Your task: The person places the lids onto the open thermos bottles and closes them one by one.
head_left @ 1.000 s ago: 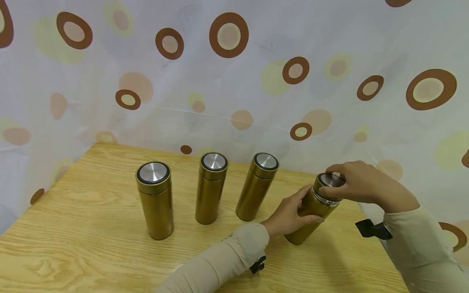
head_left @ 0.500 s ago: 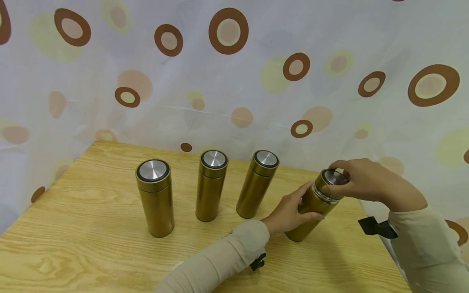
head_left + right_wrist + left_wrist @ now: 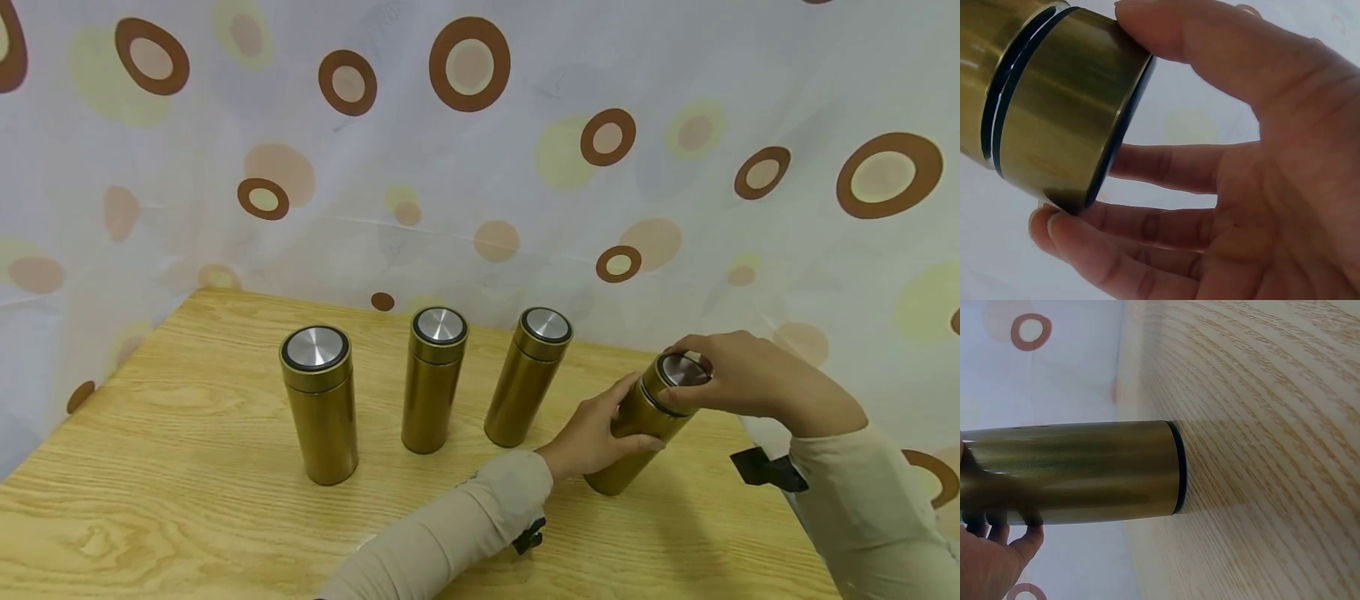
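At the right of the table in the head view, a gold vacuum flask [image 3: 618,477] stands on its base. My left hand [image 3: 592,435] grips its body from the left side. From above, my right hand [image 3: 757,379] grips the flask's lid [image 3: 1063,100], thumb on one side and fingers on the other. A narrow dark gap shows between lid and body in the right wrist view. The lid's silver disc top is partly covered by the fingers. In the left wrist view the flask body [image 3: 1085,472] lies across the frame, its dark-rimmed base against the wooden surface.
Several like flasks stand upright with lids on: one at left [image 3: 321,417], one in the middle [image 3: 431,400], and another [image 3: 523,392] nearer my hands. The wooden table [image 3: 187,467] meets a patterned curtain [image 3: 420,150] at its back edge.
The lid, which stood up a little with a shiny silver neck ring showing under it, now sits lower, close to the body. My left hand keeps its grip on the flask.
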Available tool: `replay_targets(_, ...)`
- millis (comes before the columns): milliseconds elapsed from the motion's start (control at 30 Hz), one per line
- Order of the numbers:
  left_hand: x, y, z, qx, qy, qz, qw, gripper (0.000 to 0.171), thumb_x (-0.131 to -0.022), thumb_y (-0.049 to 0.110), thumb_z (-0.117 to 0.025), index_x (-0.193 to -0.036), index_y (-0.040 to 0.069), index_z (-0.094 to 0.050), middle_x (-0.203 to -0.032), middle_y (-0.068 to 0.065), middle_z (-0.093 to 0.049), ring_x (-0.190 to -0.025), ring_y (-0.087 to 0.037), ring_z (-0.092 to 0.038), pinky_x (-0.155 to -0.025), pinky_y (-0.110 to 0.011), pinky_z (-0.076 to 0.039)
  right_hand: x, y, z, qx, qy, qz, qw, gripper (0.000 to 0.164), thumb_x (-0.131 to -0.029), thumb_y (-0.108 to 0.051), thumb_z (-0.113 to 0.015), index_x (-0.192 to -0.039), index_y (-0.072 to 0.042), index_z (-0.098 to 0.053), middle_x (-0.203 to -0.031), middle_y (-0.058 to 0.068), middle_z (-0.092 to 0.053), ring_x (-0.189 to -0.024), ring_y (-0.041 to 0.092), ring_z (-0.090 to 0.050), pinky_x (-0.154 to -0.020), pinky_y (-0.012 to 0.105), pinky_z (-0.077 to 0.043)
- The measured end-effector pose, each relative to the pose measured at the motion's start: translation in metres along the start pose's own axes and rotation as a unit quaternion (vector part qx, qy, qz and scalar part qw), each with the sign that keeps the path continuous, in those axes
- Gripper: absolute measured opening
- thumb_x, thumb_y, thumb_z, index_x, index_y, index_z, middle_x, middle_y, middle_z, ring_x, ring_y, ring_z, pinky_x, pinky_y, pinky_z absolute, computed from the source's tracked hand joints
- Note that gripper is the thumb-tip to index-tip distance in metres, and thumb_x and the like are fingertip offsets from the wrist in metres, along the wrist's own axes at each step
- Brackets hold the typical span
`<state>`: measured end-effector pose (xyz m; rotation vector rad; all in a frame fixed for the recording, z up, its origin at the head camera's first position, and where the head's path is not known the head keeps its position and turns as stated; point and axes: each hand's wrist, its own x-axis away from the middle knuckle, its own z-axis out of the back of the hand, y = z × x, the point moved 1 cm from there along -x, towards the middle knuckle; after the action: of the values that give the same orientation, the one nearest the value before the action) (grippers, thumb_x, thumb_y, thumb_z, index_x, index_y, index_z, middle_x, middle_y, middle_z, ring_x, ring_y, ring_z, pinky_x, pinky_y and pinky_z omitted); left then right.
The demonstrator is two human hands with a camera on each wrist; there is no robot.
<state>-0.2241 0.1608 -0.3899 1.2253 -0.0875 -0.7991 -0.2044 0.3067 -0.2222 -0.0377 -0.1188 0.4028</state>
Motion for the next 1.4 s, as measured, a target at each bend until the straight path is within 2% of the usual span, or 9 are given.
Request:
replay_targets(133,0.0007,-0.0004,0.0000,0.002,-0.001,0.002,1.0000,0.078,-0.090,0.037,-0.066,-0.151,0.035,-0.017,-0.144,0.009,-0.043,-0.126,-0.012,-0.049,-0.098,-0.026,-0.045,0.0015,0.0005,-0.0008,0.014,0.002,0.021,1.000,0.071,-0.082,-0.045,-0.073,-0.131,0.003,-0.053,-0.107,0.019,-0.064,-0.084,0.027,-0.063,-0.066,0.041,-0.053)
replay_targets(233,0.0018,0.0000,0.0003,0.004,-0.001,0.012,0.9999,0.078,-0.090,0.038,-0.066,-0.152,0.033,-0.018,-0.146,0.009,-0.041,-0.127,-0.013,-0.049,-0.098,-0.026,-0.045,0.0034,0.0005,-0.0006,0.009,0.007,0.058,0.998,0.073,-0.081,-0.035,-0.077,-0.137,0.001,-0.048,-0.124,0.028,-0.055,-0.103,0.039,-0.060,-0.077,0.051,-0.053)
replay_targets(333,0.0027,0.0011,0.0009,0.005,-0.003,0.021,0.9998,0.078,-0.090,0.039,-0.065,-0.152,0.032,-0.018,-0.147,0.008,-0.039,-0.128,-0.014,-0.048,-0.099,-0.027,-0.045,0.0046,0.0002,-0.0006,-0.009,0.006,0.093,0.996,0.065,-0.080,-0.021,-0.079,-0.136,-0.002,-0.051,-0.128,0.023,-0.055,-0.109,0.038,-0.058,-0.080,0.049,-0.053)
replay_targets(433,0.0034,0.0019,0.0016,0.006,-0.005,0.029,0.9995,0.079,-0.090,0.039,-0.065,-0.153,0.031,-0.017,-0.149,0.008,-0.037,-0.129,-0.016,-0.047,-0.100,-0.027,-0.044,0.0047,-0.0002,-0.0014,-0.019,0.004,0.109,0.994,0.058,-0.081,-0.017,-0.078,-0.133,-0.003,-0.055,-0.126,0.019,-0.057,-0.105,0.033,-0.060,-0.078,0.045,-0.054)
replay_targets(633,0.0042,0.0027,0.0018,0.004,-0.006,0.039,0.9992,0.081,-0.089,0.040,-0.066,-0.153,0.028,-0.017,-0.150,0.007,-0.035,-0.129,-0.018,-0.047,-0.100,-0.028,-0.044,0.0040,-0.0011,-0.0021,-0.010,0.006,0.104,0.994,0.057,-0.081,-0.019,-0.077,-0.132,-0.002,-0.056,-0.123,0.019,-0.058,-0.101,0.031,-0.062,-0.076,0.044,-0.055)
replay_targets(867,0.0030,0.0021,0.0012,-0.001,-0.005,0.034,0.9994,0.081,-0.090,0.041,-0.065,-0.153,0.030,-0.016,-0.151,0.006,-0.035,-0.129,-0.020,-0.048,-0.099,-0.028,-0.044,0.0027,-0.0027,-0.0002,-0.001,0.003,0.088,0.996,0.057,-0.082,-0.022,-0.076,-0.132,-0.001,-0.056,-0.121,0.020,-0.059,-0.099,0.030,-0.062,-0.076,0.044,-0.054)
replay_targets(1400,0.0002,0.0049,0.0014,-0.007,0.000,0.005,1.0000,0.076,-0.090,0.036,-0.066,-0.150,0.034,-0.020,-0.142,0.008,-0.046,-0.123,-0.010,-0.051,-0.096,-0.025,-0.045,0.0042,-0.0070,-0.0008,0.015,0.009,0.048,0.999,0.059,-0.085,-0.028,-0.073,-0.134,0.000,-0.055,-0.115,0.019,-0.061,-0.093,0.027,-0.063,-0.071,0.042,-0.054)
